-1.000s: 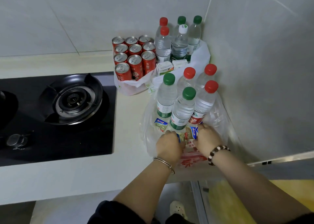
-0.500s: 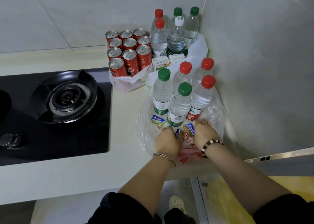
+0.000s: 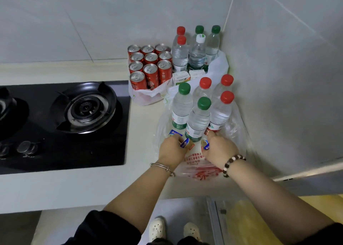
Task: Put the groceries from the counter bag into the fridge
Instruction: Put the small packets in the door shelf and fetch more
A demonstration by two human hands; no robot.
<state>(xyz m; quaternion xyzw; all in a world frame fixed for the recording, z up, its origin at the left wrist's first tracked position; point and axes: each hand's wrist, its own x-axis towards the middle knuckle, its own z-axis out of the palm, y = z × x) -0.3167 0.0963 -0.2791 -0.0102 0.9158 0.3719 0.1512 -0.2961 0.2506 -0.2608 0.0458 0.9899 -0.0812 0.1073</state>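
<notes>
Inside the clear, red-printed plastic bag (image 3: 201, 171), the left hand (image 3: 171, 151) pinches a small blue-and-gold carton (image 3: 186, 143). The right hand (image 3: 220, 149) pinches a second carton (image 3: 205, 145) likewise.

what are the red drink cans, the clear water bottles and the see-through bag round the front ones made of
Red drink cans: likely aluminium, shiny silver tops with pull tabs. Clear water bottles: thin transparent plastic, ribbed and glossy. See-through bag: probably thin plastic film, crinkled and glinting.
</notes>
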